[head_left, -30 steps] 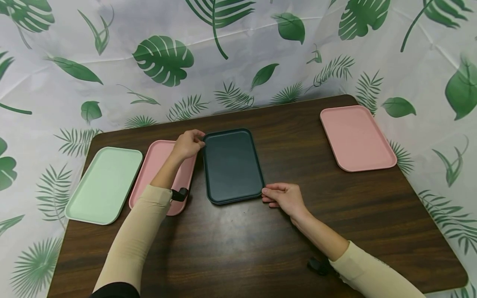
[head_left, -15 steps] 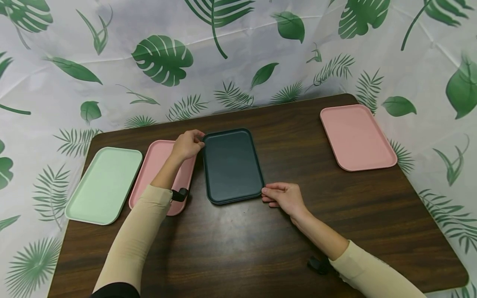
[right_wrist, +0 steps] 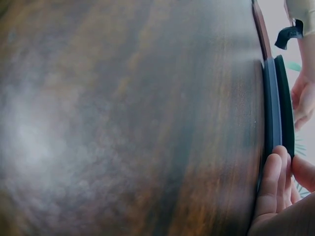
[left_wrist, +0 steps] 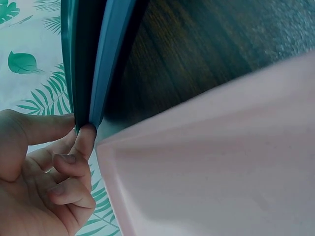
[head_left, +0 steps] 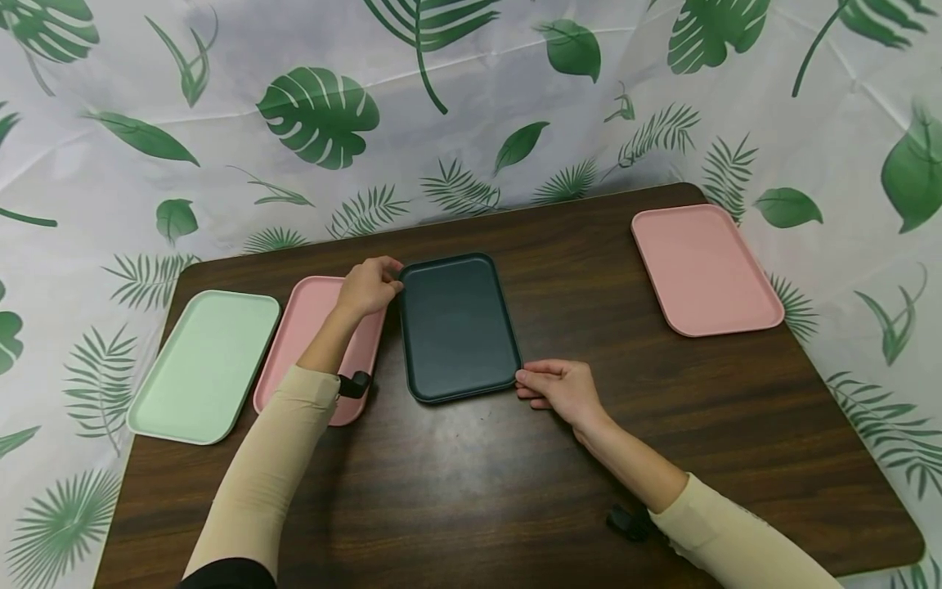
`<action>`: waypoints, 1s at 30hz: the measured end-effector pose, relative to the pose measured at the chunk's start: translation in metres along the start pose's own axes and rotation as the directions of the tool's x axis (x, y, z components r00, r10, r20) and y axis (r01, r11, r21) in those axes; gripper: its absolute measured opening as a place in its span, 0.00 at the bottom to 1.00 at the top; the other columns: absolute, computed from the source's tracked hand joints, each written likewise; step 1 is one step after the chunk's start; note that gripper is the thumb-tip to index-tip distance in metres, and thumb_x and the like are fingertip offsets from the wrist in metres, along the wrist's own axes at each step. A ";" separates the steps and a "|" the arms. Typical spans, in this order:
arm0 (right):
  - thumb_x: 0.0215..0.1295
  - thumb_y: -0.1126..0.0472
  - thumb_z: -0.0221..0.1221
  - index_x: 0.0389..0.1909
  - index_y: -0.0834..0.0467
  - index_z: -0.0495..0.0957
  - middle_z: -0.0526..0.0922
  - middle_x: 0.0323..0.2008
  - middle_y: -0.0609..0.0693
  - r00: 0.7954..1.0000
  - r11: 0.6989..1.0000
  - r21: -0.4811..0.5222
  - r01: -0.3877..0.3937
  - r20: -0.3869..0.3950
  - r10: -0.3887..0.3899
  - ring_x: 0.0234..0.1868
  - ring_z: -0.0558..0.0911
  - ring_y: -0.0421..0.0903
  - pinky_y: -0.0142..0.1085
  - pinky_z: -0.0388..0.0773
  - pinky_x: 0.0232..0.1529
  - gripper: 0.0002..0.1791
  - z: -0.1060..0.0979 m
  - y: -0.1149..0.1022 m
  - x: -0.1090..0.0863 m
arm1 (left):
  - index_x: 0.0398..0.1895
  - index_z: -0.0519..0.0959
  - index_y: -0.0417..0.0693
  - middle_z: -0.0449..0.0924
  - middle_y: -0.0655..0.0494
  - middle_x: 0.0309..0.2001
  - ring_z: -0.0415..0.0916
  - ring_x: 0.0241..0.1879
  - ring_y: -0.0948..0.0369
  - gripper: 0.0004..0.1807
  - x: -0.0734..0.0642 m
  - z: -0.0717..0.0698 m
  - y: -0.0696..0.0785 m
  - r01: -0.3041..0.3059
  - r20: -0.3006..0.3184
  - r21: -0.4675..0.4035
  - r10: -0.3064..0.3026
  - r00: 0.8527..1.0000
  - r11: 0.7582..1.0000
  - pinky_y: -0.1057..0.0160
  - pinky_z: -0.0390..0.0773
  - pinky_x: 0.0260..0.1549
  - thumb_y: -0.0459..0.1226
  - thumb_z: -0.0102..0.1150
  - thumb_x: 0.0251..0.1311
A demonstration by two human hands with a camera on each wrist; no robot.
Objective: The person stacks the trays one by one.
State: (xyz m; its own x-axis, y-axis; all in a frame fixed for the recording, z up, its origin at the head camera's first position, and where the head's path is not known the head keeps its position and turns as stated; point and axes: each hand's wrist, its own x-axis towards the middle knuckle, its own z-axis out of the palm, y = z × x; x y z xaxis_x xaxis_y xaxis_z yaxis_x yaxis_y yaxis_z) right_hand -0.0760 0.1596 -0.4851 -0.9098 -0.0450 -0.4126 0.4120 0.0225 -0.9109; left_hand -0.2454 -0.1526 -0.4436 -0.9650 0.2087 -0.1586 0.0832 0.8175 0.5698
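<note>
A dark green tray point(head_left: 462, 327) lies in the middle of the wooden table, in the head view. Beneath it, the edge of a blue tray point(left_wrist: 107, 54) shows in the left wrist view, so the two are stacked. My left hand point(head_left: 366, 288) pinches the stack's far left corner, thumb on the green rim and a fingertip at the blue one. At the near right corner, my right hand point(head_left: 565, 393) pinches the edge between thumb and fingers; its fingertips meet the blue edge point(right_wrist: 271, 105) in the right wrist view.
Left of the stack lies a pink tray point(head_left: 312, 315), partly under my left forearm. Beyond it, a light green tray point(head_left: 206, 368) sits by the table's left edge. Another pink tray point(head_left: 706, 270) is at the far right. A leaf-print cloth point(head_left: 471, 74) hangs behind the table.
</note>
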 end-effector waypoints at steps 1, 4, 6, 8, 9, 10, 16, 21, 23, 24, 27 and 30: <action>0.61 0.60 0.68 0.48 0.67 0.82 0.87 0.36 0.58 1.000 1.000 -0.002 0.001 0.001 -0.001 0.36 0.88 0.50 0.40 0.83 0.35 0.18 0.000 0.000 0.000 | 0.58 0.77 0.44 0.83 0.43 0.44 0.80 0.42 0.47 0.18 0.000 0.000 0.000 -0.001 0.000 -0.001 0.001 1.000 1.000 0.46 0.75 0.43 0.36 0.57 0.65; 0.61 0.60 0.68 0.47 0.67 0.82 0.87 0.36 0.58 1.000 1.000 -0.004 0.001 0.002 -0.001 0.36 0.88 0.50 0.40 0.83 0.35 0.18 0.000 0.000 0.001 | 0.58 0.77 0.44 0.83 0.43 0.44 0.80 0.42 0.48 0.18 0.001 0.001 -0.001 -0.003 -0.003 0.002 0.003 1.000 1.000 0.46 0.75 0.43 0.36 0.57 0.65; 0.60 0.60 0.69 0.48 0.67 0.82 0.87 0.36 0.58 1.000 1.000 -0.005 0.002 0.003 -0.001 0.36 0.88 0.50 0.40 0.83 0.35 0.19 0.000 0.001 0.001 | 0.58 0.77 0.44 0.83 0.43 0.44 0.80 0.42 0.48 0.18 0.001 0.001 -0.001 -0.004 -0.007 0.006 0.004 1.000 1.000 0.46 0.75 0.43 0.36 0.57 0.65; 0.60 0.59 0.69 0.48 0.67 0.82 0.87 0.36 0.58 1.000 1.000 -0.006 0.000 0.003 0.000 0.36 0.88 0.51 0.40 0.83 0.35 0.19 0.000 0.001 0.001 | 0.58 0.77 0.44 0.83 0.43 0.44 0.80 0.42 0.48 0.18 0.001 0.001 -0.002 -0.004 -0.008 0.011 0.004 1.000 1.000 0.46 0.75 0.43 0.37 0.57 0.65; 0.60 0.59 0.69 0.48 0.67 0.82 0.87 0.36 0.58 1.000 1.000 -0.006 -0.001 0.002 0.001 0.36 0.88 0.51 0.40 0.83 0.35 0.19 0.000 0.001 0.001 | 0.58 0.77 0.44 0.83 0.43 0.43 0.80 0.42 0.48 0.19 0.001 0.001 -0.002 -0.003 -0.009 0.014 0.003 1.000 1.000 0.46 0.75 0.43 0.37 0.57 0.65; 0.60 0.59 0.69 0.48 0.67 0.82 0.87 0.36 0.58 1.000 1.000 -0.007 -0.002 0.002 0.002 0.36 0.88 0.51 0.40 0.83 0.35 0.19 0.000 0.001 0.001 | 0.58 0.77 0.44 0.83 0.43 0.43 0.80 0.42 0.48 0.19 0.001 0.002 -0.002 -0.002 -0.009 0.016 0.002 1.000 1.000 0.46 0.75 0.43 0.37 0.57 0.65; 0.60 0.60 0.69 0.47 0.67 0.82 0.87 0.36 0.57 1.000 1.000 -0.005 -0.009 -0.007 0.009 0.35 0.88 0.50 0.39 0.83 0.34 0.18 0.001 0.001 0.001 | 0.59 0.77 0.44 0.83 0.43 0.44 0.80 0.42 0.48 0.19 0.000 0.002 -0.001 0.002 -0.002 0.022 -0.002 1.000 1.000 0.46 0.75 0.43 0.37 0.57 0.66; 0.60 0.61 0.69 0.47 0.67 0.82 0.87 0.35 0.57 1.000 1.000 -0.004 -0.015 -0.014 0.015 0.34 0.88 0.49 0.39 0.83 0.33 0.17 0.002 0.000 0.001 | 0.59 0.77 0.44 0.84 0.44 0.44 0.81 0.41 0.49 0.19 0.000 0.001 0.000 -0.001 0.002 0.024 0.001 1.000 1.000 0.47 0.76 0.42 0.37 0.57 0.66; 0.60 0.61 0.69 0.47 0.67 0.82 0.87 0.35 0.57 1.000 1.000 -0.003 -0.019 -0.016 0.019 0.34 0.88 0.49 0.39 0.83 0.33 0.17 0.002 -0.001 0.001 | 0.60 0.76 0.44 0.83 0.44 0.44 0.81 0.42 0.48 0.19 0.000 0.001 0.000 0.000 0.007 0.023 -0.001 1.000 1.000 0.46 0.76 0.42 0.37 0.57 0.66; 0.60 0.61 0.69 0.47 0.67 0.82 0.87 0.35 0.57 1.000 1.000 -0.003 -0.020 -0.017 0.020 0.34 0.88 0.49 0.38 0.83 0.32 0.17 0.002 -0.001 0.001 | 0.60 0.76 0.45 0.83 0.44 0.44 0.81 0.42 0.48 0.19 -0.001 0.000 0.000 0.001 0.008 0.023 -0.001 1.000 1.000 0.46 0.75 0.43 0.37 0.57 0.66; 0.60 0.61 0.69 0.47 0.67 0.82 0.87 0.35 0.57 1.000 1.000 -0.006 -0.021 -0.018 0.020 0.34 0.88 0.49 0.38 0.83 0.32 0.17 0.002 -0.001 0.000 | 0.61 0.76 0.45 0.83 0.43 0.45 0.80 0.43 0.48 0.20 -0.001 -0.001 -0.001 0.000 0.018 0.023 -0.001 1.000 1.000 0.46 0.75 0.44 0.37 0.57 0.66; 0.60 0.61 0.69 0.46 0.67 0.82 0.87 0.35 0.57 1.000 1.000 -0.006 -0.020 -0.018 0.019 0.34 0.88 0.49 0.39 0.83 0.32 0.17 0.002 -0.001 0.000 | 0.61 0.76 0.45 0.83 0.43 0.46 0.80 0.43 0.48 0.21 0.000 -0.001 -0.001 0.000 0.025 0.026 -0.001 1.000 1.000 0.46 0.75 0.44 0.37 0.57 0.66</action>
State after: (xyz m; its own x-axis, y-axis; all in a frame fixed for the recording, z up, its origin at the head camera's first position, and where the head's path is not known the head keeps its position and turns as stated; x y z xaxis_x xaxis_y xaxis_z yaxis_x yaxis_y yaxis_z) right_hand -0.0767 0.1580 -0.4843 -0.9024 -0.0269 -0.4302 0.4294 0.0297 -0.9026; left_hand -0.2454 -0.1547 -0.4434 -0.9585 0.2218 -0.1792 0.0897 0.8310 0.5490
